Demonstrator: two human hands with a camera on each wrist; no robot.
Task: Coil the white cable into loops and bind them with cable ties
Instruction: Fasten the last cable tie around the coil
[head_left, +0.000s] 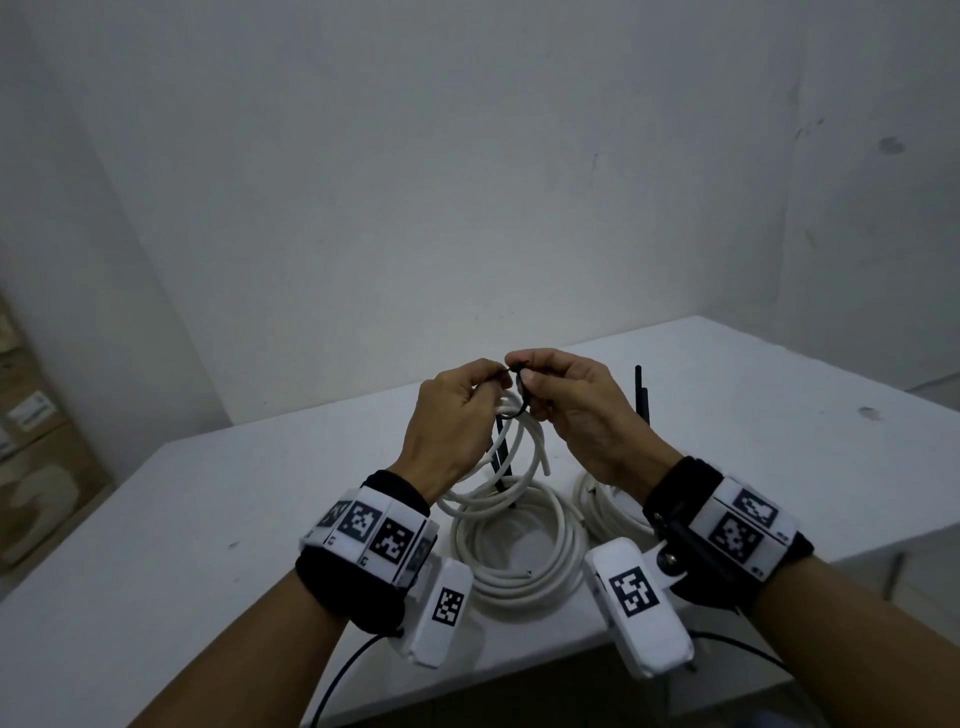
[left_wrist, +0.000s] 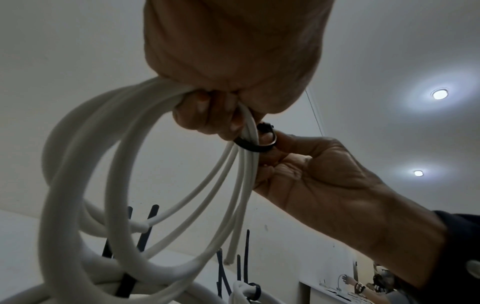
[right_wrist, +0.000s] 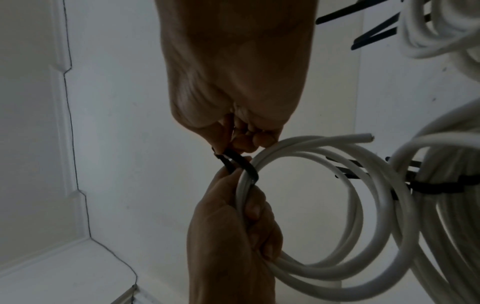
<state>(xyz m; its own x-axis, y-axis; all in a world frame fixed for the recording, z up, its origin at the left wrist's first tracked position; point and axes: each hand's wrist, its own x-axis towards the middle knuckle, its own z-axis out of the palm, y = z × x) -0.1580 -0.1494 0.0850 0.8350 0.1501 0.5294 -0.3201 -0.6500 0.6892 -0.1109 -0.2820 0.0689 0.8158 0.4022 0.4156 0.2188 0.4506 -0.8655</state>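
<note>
Fingers of the left hand (head_left: 449, 415) clamp the springy white cable (right_wrist: 324, 205) loops; right hand (head_left: 571, 410) beside them pinches the black cable tie (left_wrist: 255, 147).

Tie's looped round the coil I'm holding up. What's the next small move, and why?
Probably pull the tie's tail with the right hand to cinch it. The black cable tie still sits slack around the white coil, while the left hand grips the loops together just beside it.

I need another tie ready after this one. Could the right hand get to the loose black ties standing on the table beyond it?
Probably yes, once freed: the right hand pinches the black tie around the coil; the spare ties stand beside it, nothing between.
</note>
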